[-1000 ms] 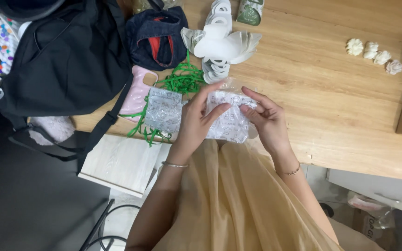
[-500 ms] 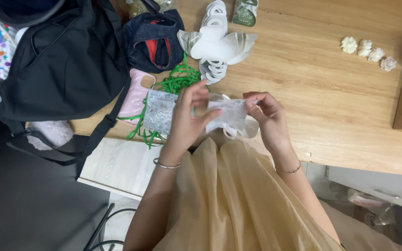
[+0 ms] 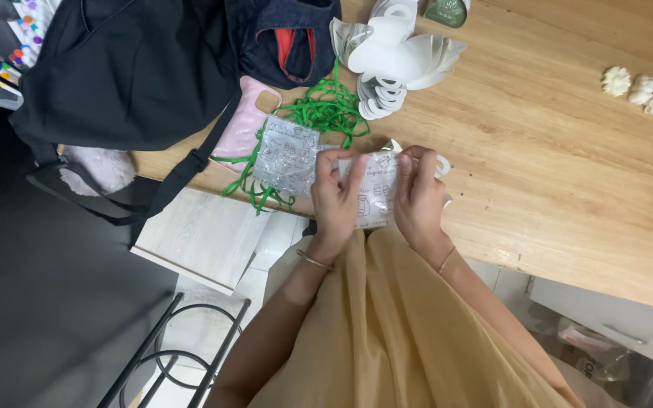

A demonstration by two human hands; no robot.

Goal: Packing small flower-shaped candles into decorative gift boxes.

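Two hands met over the near edge of the wooden tabletop, both closed on one small clear plastic packet with printed markings. The left hand pinched the packet's left side, its fingers curled tight with the thumb pressed against the front. The right hand gripped the right side, fingers bent down over the upper edge; how far the thumb wrapped behind could not be told. The packet was held upright between them, just above the tabletop edge and over a tan skirt.

Just left of the left hand lay a second clear packet, resting on a tangle of green ribbon. A pink phone case lay beside that, partly under the strap of a black bag. A dark denim pouch sat farther back, next to a stack of white paper cutouts. Four small white flowers lay in a row well apart on the right.
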